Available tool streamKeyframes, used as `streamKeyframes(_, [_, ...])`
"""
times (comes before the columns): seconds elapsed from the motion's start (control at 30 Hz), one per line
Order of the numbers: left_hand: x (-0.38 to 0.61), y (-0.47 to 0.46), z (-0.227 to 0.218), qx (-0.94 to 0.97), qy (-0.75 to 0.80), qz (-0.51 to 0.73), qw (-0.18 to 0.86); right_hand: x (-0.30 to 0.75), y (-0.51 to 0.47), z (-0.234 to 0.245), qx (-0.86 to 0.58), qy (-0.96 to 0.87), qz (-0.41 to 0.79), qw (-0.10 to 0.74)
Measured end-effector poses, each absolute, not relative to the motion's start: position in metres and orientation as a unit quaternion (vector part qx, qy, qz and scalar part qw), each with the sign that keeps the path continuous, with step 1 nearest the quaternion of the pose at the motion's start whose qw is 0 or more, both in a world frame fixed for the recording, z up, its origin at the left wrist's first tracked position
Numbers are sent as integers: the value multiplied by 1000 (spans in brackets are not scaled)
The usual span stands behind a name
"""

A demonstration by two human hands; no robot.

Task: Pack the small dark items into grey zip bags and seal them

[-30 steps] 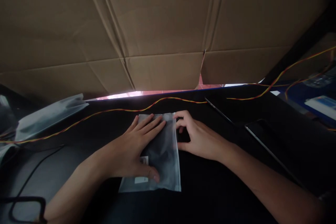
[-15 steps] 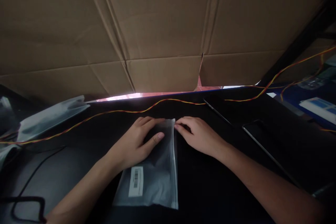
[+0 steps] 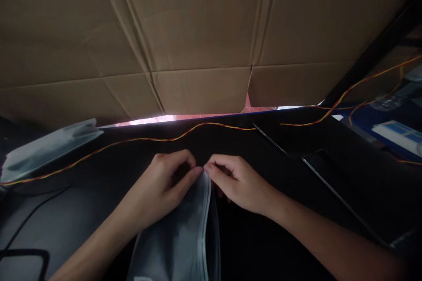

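A frosted plastic zip bag [image 3: 174, 241] hangs between me and the black table, its zip edge running up the right side. My left hand [image 3: 168, 180] pinches the bag's top corner between thumb and fingers. Right against it, my right hand [image 3: 235, 180] pinches the same corner at the zip edge. Along that edge the two plastic layers stand slightly apart lower down. Only a sliver of the white label [image 3: 142, 279] shows at the bottom of the picture.
A red and yellow twisted wire [image 3: 141, 139] crosses the table. Two dark flat devices, one nearer [image 3: 343, 193] and one farther [image 3: 273, 136], lie at right. Another plastic bag [image 3: 52, 145] is at left. Cardboard [image 3: 198, 22] stands behind; a blue-and-white packet [image 3: 397, 136] lies far right.
My left hand has gone from lying spread on the bag to pinching its corner. Both hands have come together, and the bag has been raised and drawn nearer, its zip edge parting.
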State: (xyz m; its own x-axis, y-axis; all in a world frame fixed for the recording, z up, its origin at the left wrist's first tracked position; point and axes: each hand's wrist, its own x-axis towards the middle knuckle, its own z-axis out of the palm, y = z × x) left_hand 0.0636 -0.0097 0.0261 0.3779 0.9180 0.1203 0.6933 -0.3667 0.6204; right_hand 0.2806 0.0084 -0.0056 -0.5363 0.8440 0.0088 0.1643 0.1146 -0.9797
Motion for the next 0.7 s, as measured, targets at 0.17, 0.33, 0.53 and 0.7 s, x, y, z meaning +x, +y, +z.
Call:
streamKeyframes(0.17, [60, -5, 18, 752, 511, 290, 297, 279, 0, 1, -371, -720, 522, 269])
streamKeyframes(0.33, [38, 13, 11, 734, 571, 317, 189, 283, -10, 8, -355, -704, 608, 88])
streamKeyframes(0.53, [16, 18, 25, 763, 616, 193, 38, 289, -12, 17, -305, -661, 681, -75])
streamKeyframes(0.7, [45, -48, 8, 811, 564, 128, -91, 295, 5, 9, -392, -714, 563, 139])
